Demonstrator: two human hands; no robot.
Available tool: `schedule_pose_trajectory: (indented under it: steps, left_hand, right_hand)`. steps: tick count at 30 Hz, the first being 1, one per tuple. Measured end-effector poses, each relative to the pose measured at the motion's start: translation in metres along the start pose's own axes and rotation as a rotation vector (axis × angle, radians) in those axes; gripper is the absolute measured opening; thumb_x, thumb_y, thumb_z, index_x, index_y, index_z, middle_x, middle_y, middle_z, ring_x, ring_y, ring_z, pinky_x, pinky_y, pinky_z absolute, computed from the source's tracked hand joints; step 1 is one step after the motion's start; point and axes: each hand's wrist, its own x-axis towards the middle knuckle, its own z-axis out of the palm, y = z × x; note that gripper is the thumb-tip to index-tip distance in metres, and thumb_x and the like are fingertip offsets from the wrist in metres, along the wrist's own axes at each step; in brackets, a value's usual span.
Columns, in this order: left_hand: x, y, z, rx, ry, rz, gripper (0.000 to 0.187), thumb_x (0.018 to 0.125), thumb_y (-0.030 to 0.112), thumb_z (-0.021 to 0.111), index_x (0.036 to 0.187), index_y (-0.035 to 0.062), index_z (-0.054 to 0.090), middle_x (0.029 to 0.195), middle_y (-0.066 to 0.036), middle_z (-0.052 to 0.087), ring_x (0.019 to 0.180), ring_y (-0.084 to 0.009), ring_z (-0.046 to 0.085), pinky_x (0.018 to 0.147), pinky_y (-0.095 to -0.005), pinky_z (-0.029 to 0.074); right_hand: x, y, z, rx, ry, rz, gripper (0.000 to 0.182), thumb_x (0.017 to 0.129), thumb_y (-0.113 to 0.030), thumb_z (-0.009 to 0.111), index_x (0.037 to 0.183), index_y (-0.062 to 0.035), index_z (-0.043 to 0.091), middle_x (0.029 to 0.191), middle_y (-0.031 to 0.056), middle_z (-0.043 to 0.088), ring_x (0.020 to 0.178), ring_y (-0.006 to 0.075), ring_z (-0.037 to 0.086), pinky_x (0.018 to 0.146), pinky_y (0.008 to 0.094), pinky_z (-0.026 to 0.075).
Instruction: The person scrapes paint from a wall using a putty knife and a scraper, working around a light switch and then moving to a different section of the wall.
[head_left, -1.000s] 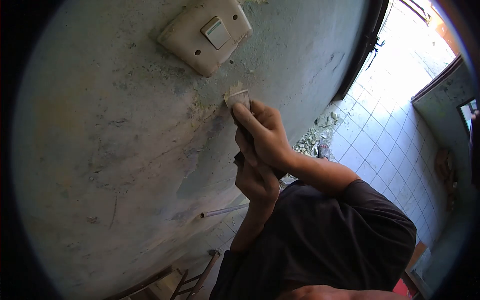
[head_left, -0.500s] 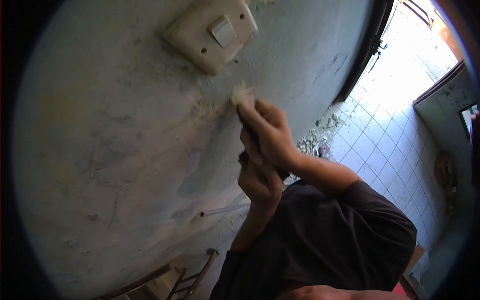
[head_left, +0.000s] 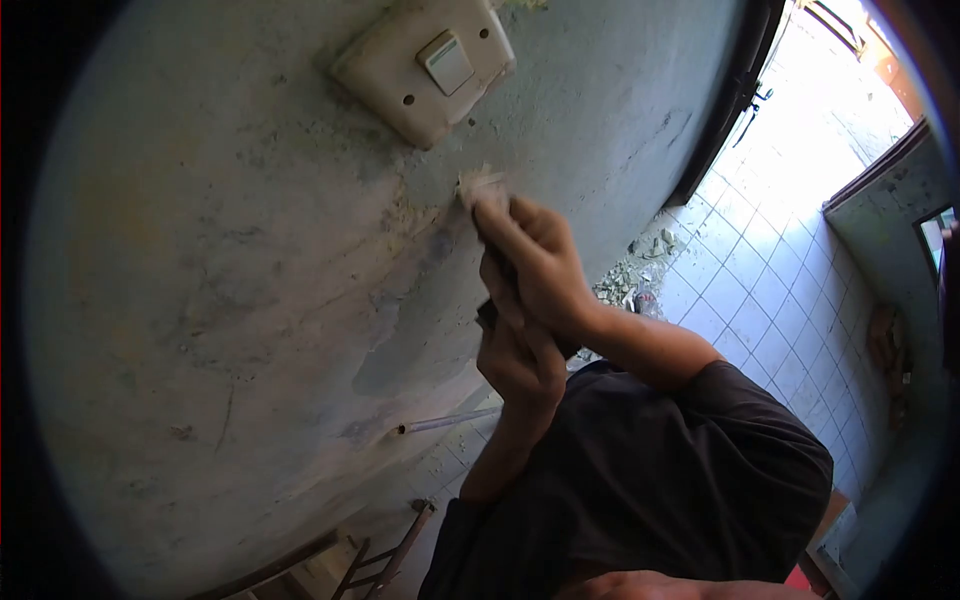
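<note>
Both hands (head_left: 525, 300) press scraper (head_left: 480, 185) to wall (head_left: 220, 260) (below switch (head_left: 425, 65)).

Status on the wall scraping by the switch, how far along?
Done: bare grey patches show on the wall left of the hands. In hand: the right hand presses the scraper blade against the wall just below the light switch; the left hand grips the handle lower down. Left: flaky paint around the switch and blotchy areas lower on the wall look unscraped.

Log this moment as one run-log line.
right hand: presses scraper blade on wall | left hand: grips handle below | light switch: above blade
</note>
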Motion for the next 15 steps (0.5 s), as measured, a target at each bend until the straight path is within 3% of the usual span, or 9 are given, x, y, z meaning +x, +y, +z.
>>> schedule_pose_trajectory:
  steps: [2, 6, 12, 15]
  left_hand:
    - [-0.001, -0.004, 0.002, -0.039, 0.059, 0.007, 0.033, 0.1, 0.02, 0.051, 0.112, -0.007, 0.067, 0.095, -0.029, 0.068, 0.087, -0.05, 0.067, 0.074, -0.0478, 0.054]
    - [0.011, 0.003, -0.01, 0.013, -0.077, -0.06, 0.038, 0.103, 0.022, 0.049, 0.119, -0.0086, 0.065, 0.102, -0.029, 0.069, 0.092, -0.0496, 0.068, 0.077, -0.0479, 0.054]
    - [0.002, -0.003, 0.0, -0.048, 0.068, 0.031, 0.035, 0.102, 0.02, 0.049, 0.114, -0.0081, 0.065, 0.102, -0.029, 0.069, 0.089, -0.0491, 0.067, 0.073, -0.0473, 0.054]
    - [0.007, 0.001, -0.009, 0.047, -0.091, -0.043, 0.039, 0.102, 0.019, 0.047, 0.123, -0.0098, 0.062, 0.108, -0.03, 0.069, 0.094, -0.0482, 0.068, 0.077, -0.0467, 0.055]
  right_hand:
    - [0.004, 0.012, -0.006, -0.026, -0.01, -0.041, 0.033, 0.108, -0.032, 0.054, 0.092, -0.0036, 0.053, 0.054, 0.0006, 0.052, 0.032, 0.0072, 0.042, 0.03, 0.0229, 0.029]
    - [0.005, -0.015, 0.006, 0.082, -0.047, -0.024, 0.032, 0.108, -0.031, 0.055, 0.094, -0.002, 0.055, 0.059, -0.0018, 0.054, 0.034, 0.0055, 0.043, 0.031, 0.0222, 0.029]
    - [0.006, -0.001, -0.001, 0.009, -0.042, -0.032, 0.033, 0.107, -0.032, 0.056, 0.09, -0.0035, 0.054, 0.06, -0.0016, 0.054, 0.038, 0.0051, 0.046, 0.034, 0.0223, 0.033]
    - [0.002, -0.012, 0.001, 0.039, -0.043, 0.004, 0.035, 0.106, -0.033, 0.06, 0.088, -0.0042, 0.056, 0.064, -0.0036, 0.054, 0.048, 0.0031, 0.05, 0.041, 0.0224, 0.039]
